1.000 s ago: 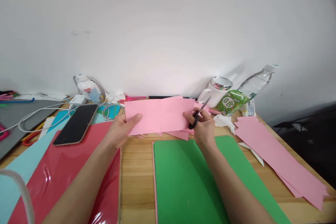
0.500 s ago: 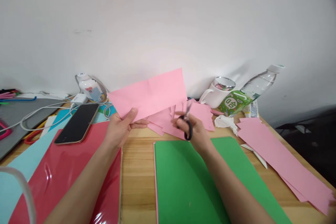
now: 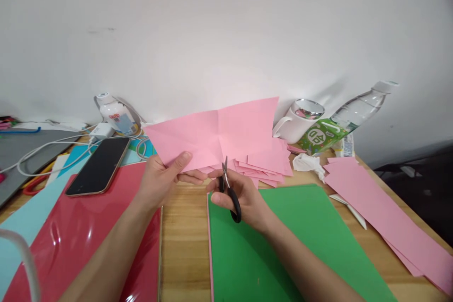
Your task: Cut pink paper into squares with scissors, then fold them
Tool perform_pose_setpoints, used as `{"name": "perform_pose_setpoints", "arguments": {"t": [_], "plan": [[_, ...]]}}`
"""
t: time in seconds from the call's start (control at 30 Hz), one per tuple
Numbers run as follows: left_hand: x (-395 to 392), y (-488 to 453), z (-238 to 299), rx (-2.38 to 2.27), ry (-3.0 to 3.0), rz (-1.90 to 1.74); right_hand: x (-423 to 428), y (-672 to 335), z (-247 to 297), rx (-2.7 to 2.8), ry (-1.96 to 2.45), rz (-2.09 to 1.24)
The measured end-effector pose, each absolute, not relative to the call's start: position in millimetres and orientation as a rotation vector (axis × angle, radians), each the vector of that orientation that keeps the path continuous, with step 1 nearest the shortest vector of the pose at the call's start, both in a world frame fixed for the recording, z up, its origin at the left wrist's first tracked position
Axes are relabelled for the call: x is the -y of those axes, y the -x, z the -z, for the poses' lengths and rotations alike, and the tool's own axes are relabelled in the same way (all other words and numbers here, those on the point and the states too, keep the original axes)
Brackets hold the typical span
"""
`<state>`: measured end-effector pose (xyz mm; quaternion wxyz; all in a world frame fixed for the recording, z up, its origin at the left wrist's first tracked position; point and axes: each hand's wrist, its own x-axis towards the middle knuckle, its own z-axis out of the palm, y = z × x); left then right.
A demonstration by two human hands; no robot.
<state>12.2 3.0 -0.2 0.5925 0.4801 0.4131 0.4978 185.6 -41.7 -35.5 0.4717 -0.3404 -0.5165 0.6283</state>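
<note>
My left hand point(image 3: 171, 174) pinches the lower left part of a pink paper sheet point(image 3: 212, 134), thumb in front and fingers behind. A crease runs down the sheet's middle. In my right hand point(image 3: 244, 196) is a pair of scissors with black handles point(image 3: 235, 205). Their blades point up, slightly apart, by the sheet's lower edge at the crease; whether they touch the paper I cannot tell. Behind and below the sheet lies a pile of pink paper pieces point(image 3: 265, 165). Under my right forearm is a stack topped by green paper point(image 3: 283, 245).
Long pink strips point(image 3: 385, 222) lie at the right edge. A white mug point(image 3: 297, 125), a green packet point(image 3: 320, 137), a tilted water bottle point(image 3: 364, 106) and a crumpled tissue point(image 3: 307, 163) stand or lie behind. At left are a phone point(image 3: 99, 165), cables and wrapped red paper point(image 3: 88, 217).
The pink sheet, seen smaller before, now spreads wider to the right with its crease showing. My right hand has moved left and down, bringing the scissors to the sheet's lower edge.
</note>
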Motion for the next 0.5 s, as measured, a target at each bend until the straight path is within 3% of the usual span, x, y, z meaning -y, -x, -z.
{"name": "perform_pose_setpoints", "arguments": {"t": [0.5], "plan": [[0.1,-12.0,-2.2,-1.049,-1.135,-1.124,45.8,-188.2,32.5,1.22,0.899,-1.549]]}}
